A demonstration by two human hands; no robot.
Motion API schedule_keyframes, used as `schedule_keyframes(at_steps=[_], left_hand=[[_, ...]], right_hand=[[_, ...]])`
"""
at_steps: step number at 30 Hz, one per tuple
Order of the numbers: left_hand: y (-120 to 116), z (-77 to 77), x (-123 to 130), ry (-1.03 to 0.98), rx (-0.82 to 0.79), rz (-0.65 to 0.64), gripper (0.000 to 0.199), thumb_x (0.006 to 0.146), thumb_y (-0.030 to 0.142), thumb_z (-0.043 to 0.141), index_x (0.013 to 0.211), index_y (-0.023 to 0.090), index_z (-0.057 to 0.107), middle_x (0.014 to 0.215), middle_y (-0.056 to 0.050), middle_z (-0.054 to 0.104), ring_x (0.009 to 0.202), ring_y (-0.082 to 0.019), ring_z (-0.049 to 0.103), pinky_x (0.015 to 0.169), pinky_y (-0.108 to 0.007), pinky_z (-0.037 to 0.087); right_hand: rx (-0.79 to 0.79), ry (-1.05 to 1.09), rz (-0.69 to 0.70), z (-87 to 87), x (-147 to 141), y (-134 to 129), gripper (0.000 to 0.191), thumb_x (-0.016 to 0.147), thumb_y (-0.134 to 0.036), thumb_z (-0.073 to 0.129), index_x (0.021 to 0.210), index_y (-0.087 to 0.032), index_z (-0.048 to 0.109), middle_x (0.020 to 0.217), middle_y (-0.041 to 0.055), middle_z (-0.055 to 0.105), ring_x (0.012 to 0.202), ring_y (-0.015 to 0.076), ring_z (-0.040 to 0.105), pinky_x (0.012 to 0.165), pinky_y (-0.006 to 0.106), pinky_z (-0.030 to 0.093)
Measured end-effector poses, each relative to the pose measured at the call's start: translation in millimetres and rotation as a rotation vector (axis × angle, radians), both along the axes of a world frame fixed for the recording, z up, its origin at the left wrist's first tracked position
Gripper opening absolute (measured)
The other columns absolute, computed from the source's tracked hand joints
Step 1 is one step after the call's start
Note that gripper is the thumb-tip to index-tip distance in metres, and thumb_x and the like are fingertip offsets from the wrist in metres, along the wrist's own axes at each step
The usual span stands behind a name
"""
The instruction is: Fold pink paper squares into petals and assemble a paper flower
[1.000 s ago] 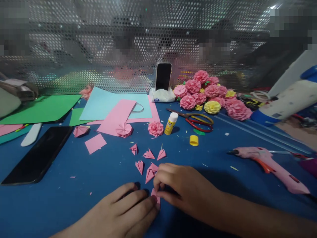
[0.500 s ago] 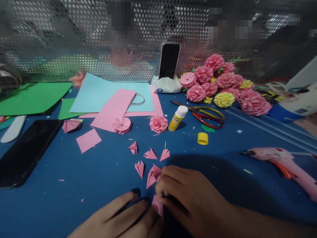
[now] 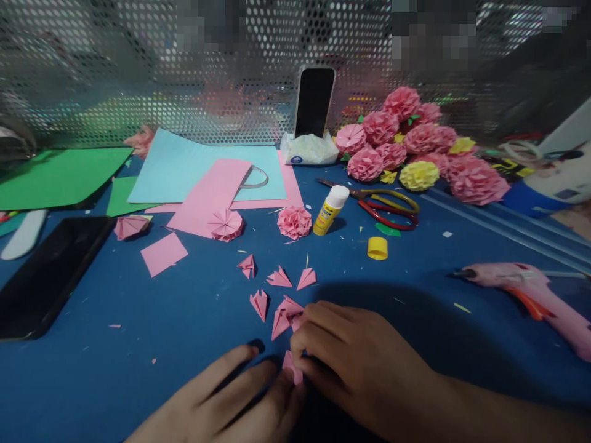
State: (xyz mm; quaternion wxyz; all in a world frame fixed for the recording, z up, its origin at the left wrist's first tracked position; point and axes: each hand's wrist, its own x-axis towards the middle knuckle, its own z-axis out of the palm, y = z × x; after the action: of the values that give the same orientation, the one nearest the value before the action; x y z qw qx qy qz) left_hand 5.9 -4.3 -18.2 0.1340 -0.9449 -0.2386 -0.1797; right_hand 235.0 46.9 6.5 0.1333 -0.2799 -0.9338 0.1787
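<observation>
Between my hands, low in the centre, is a small folded pink paper piece point(image 3: 290, 364). My left hand point(image 3: 231, 400) pinches its lower end between thumb and a finger, the other fingers spread over the blue table. My right hand point(image 3: 351, 354) is curled at the piece's right edge, its fingertips closed; its grip on the paper is partly hidden. Several folded pink pieces point(image 3: 259, 304) lie just beyond my fingers. A ruffled pink flower point(image 3: 294, 222) and a pleated pink disc point(image 3: 226, 225) lie further back, near an upright glue stick point(image 3: 330, 211).
Scissors point(image 3: 388, 208), a yellow cap point(image 3: 377, 248) and a pink glue gun point(image 3: 517, 278) lie to the right. A black phone point(image 3: 50, 277) and a pink square point(image 3: 164, 253) lie left. Coloured sheets point(image 3: 180, 166), a propped phone point(image 3: 314, 101) and paper flowers point(image 3: 381, 128) stand behind.
The view has tipped slightly, so the table items appear a little higher. The pink piece between my hands shows less of its lower end, and my left fingertips sit over it.
</observation>
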Motion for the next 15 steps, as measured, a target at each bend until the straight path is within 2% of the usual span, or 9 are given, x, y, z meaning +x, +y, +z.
schedule_keyframes(at_steps=[3,5,11,15], left_hand=[[0,-1.1,0,-0.038,-0.027,0.002,0.038,0.105,0.007,0.036,0.12,0.02,0.068,0.108,0.005,0.069,0.105,-0.014,0.059,0.126,-0.043,0.011],[-1,-3.8,1,-0.073,-0.03,0.012,0.038,0.105,0.007,0.036,0.117,0.021,0.07,0.106,0.005,0.069,0.104,-0.013,0.059,0.126,-0.042,0.012],[0,-8.5,2,-0.138,-0.05,0.059,0.037,0.106,0.01,0.037,0.111,0.024,0.071,0.103,0.006,0.068,0.103,-0.009,0.059,0.125,-0.036,0.017],[1,-2.2,1,-0.153,-0.059,0.043,0.039,0.106,0.009,0.035,0.109,0.025,0.071,0.104,0.007,0.068,0.102,-0.01,0.058,0.124,-0.034,0.019]], right_hand=[[0.208,0.022,0.025,-2.4,0,-3,0.021,0.101,-0.015,0.047,0.082,-0.017,0.057,0.08,0.0013,0.058,0.069,0.0175,0.048,0.059,0.033,0.031],[0.292,0.041,0.032,-2.6,0,-4,0.025,0.101,-0.014,0.043,0.081,-0.016,0.058,0.078,0.0025,0.059,0.068,0.0178,0.047,0.059,0.033,0.031],[0.342,0.015,0.052,8.1,-2,-9,0.045,0.104,-0.009,0.025,0.08,-0.017,0.062,0.077,0.0032,0.064,0.07,0.0186,0.054,0.058,0.035,0.035],[0.418,-0.067,0.043,15.2,-3,-18,0.046,0.097,0.002,0.028,0.081,-0.016,0.067,0.076,0.002,0.067,0.068,0.0181,0.057,0.056,0.036,0.036]])
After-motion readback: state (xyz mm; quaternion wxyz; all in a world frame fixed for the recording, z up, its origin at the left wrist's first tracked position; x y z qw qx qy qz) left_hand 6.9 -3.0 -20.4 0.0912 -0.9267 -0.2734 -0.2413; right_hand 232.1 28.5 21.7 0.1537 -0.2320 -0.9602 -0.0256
